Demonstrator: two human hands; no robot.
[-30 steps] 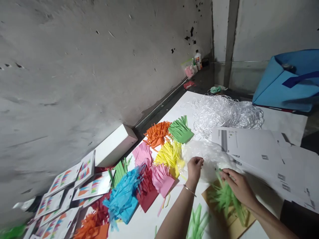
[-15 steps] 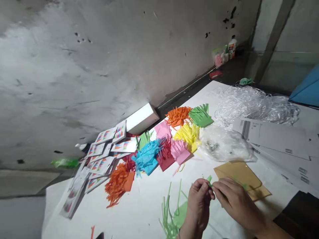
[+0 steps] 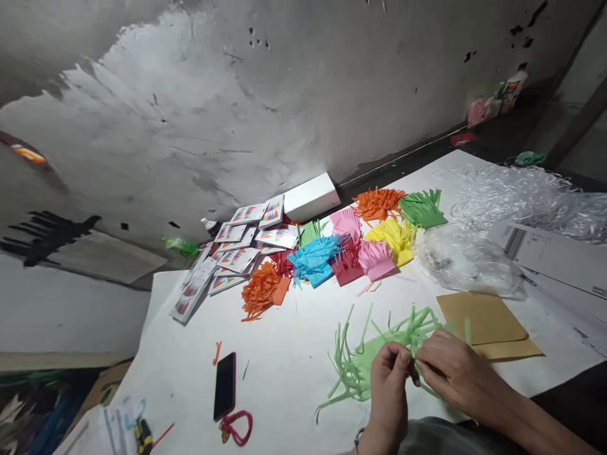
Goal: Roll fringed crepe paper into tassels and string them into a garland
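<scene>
Passable btwn phone [image 3: 224,387] & lt-green fringed paper [image 3: 368,355], over white sheet [image 3: 279,360]. Blocked twd wall [image 3: 308,82] by fringed bundles [image 3: 317,260], then white box [image 3: 308,197]; obstructed far R by plastic bag [image 3: 469,259], tan card [image 3: 478,317].

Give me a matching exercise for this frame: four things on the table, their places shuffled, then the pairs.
Things:
1. phone
2. white box
3. brown paper
4. light-green fringed paper

Places:
A. beside the clear plastic bag
B. closest to the left hand
C. beside the red loop
D. by the wall

Pairs: 1-C, 2-D, 3-A, 4-B
</scene>
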